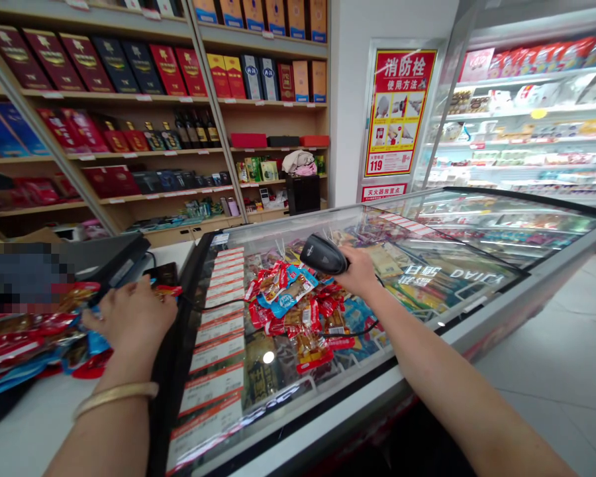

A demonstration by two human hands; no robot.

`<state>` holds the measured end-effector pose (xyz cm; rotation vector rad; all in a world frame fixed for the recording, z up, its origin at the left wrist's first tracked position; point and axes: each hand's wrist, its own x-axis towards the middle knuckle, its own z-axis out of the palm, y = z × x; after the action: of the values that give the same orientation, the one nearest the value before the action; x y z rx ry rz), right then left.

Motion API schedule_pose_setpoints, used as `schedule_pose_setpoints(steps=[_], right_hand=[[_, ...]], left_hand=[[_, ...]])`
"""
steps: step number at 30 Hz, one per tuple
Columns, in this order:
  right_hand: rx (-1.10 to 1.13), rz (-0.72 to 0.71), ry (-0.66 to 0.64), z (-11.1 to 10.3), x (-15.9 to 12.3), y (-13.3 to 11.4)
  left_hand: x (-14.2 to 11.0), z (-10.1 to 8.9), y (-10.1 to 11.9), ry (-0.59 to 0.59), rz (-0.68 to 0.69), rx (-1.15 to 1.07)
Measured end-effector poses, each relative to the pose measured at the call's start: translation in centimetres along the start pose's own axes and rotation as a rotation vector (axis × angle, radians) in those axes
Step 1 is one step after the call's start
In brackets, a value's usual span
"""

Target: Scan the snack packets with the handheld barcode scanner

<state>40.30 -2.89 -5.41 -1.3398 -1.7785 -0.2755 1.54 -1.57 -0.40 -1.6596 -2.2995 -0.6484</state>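
My right hand (360,271) is wrapped around a black barcode scanner (322,255), held above the glass lid of a chest freezer. Below the scanner, a heap of red and blue snack packets (293,291) lies on the glass. At the left, my left hand (134,315), with a gold-coloured bangle (114,397) on the wrist, hovers at the right edge of another pile of snack packets (24,344). Its fingers are apart and slightly blurred. A bit of red packet shows just past its fingertips, and whether they touch it I cannot tell.
A black cable runs across the freezer lid (288,404). Price labels (218,331) line its left side. A dark monitor-like device (119,258) stands on the white counter (119,457). Shelves of boxed bottles (129,63) rise behind, and a lit fridge (536,112) stands at right.
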Motion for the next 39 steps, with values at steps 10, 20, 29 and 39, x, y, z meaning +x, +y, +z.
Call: schedule_pose_setpoints(steps=[10, 20, 29, 39], right_hand=[[-0.009, 0.019, 0.016, 0.7, -0.2, 0.5], [-0.004, -0.021, 0.036, 0.1, -0.2, -0.3], [0.05, -0.104, -0.017, -0.5, -0.5, -1.8], [0.025, -0.266, -0.111, -1.2, -0.4, -3.0]], left_hand=[[1.2, 0.8, -1.8, -0.134, -0.193, 0.006], [0.8, 2.0, 0.7, 0.144, -0.296, -1.087], [-1.6, 2.3, 4.1, -0.259, -0.223, -1.395], [-3.0, 1.7, 4.9, -0.165, 0.192, -0.951]])
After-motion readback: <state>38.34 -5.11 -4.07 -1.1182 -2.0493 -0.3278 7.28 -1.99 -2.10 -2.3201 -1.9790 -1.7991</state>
